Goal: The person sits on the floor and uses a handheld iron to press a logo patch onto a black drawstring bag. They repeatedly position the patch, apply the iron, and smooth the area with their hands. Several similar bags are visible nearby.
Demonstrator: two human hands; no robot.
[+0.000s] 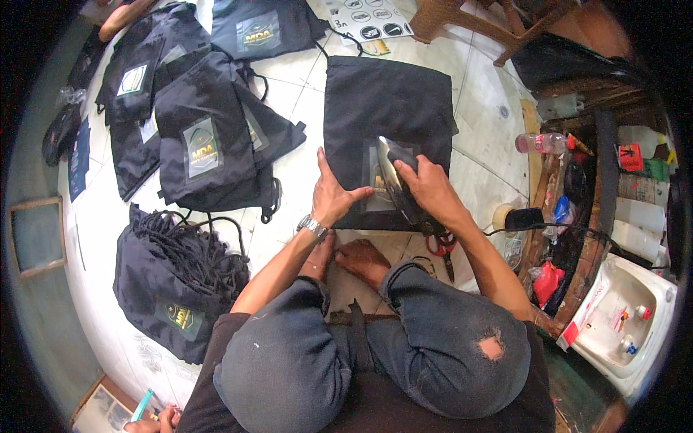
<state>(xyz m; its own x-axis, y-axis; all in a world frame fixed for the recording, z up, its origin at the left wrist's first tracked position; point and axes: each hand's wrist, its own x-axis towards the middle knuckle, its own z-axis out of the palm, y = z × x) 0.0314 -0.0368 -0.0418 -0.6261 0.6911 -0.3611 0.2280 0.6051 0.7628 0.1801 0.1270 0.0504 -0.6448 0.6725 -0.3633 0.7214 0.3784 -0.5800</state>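
Note:
A black drawstring bag (386,97) lies flat in front of me, with a clear film patch (372,160) bearing a gold print. My right hand (426,187) grips a silver-and-black iron (397,180) tilted over the patch, hiding part of it. My left hand (336,191), with a steel watch on the wrist, has thumb and index spread at the bag's left edge, the thumb reaching toward the patch. Red-handled scissors (440,247) lie just below the bag, beside my bare feet.
Printed black bags (170,169) and a bunched pile (173,281) lie left on white tiles. A sticker sheet (368,18) and brown chair (469,22) are above; a bottle (538,143), tape (503,216) and white basin (613,317) right. Other people's hands show top left and bottom left.

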